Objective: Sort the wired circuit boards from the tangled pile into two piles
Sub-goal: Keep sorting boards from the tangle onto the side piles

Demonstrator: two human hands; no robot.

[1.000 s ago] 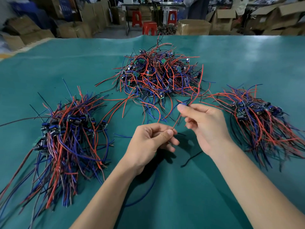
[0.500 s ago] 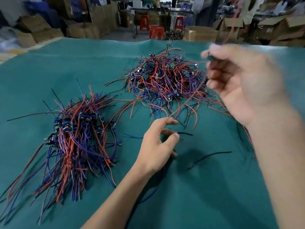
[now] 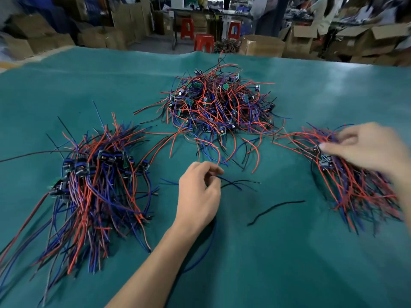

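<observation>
I see my right hand (image 3: 364, 150) on the right pile of red and blue wired boards (image 3: 355, 183), fingers bent, grip unclear. My left hand (image 3: 198, 192) pinches a thin blue wire (image 3: 229, 182) near the big tangled pile (image 3: 220, 105) on the green table (image 3: 289, 252).

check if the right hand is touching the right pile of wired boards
Touching. In the head view the right hand lies on the right pile, its fingertips on the boards at the pile's top with no gap showing, though motion blur hides the exact grip.

bare green mat (image 3: 278, 252) front-centre, tangled pile (image 3: 218, 105) ahead, sorted piles left (image 3: 95, 185) & right (image 3: 355, 178), loose black wire (image 3: 275, 210) between
</observation>
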